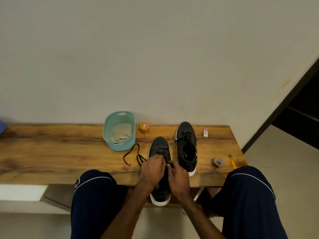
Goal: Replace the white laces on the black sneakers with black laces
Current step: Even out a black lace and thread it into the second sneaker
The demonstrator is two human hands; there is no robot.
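Table: your long wooden table [51, 152] has dark grain and stands against the wall [155, 57].
Room: the wall is plain and pale. On the right there are a dark doorway [302, 118] and a light floor [276, 161].
Near sneaker [159, 145]: it lies between your knees, toe to the wall, with the heel over the front edge.
Far sneaker [187, 147]: it stands just right of the first, further back, and is already laced in black.
Black lace [131, 152]: the free part loops on the wood and runs under your left hand.
Left hand [151, 169]: your fingers are curled at the eyelets and grip the black lace.
Right hand [178, 176]: your fingers are curled against the left ones, but I cannot tell what they pinch.
Basket [111, 118]: it is teal, stands near the wall and holds the white laces [120, 139].
Small things: an orange jar [144, 128], an eraser [205, 132], a tape roll [217, 163] and a pencil [232, 161].
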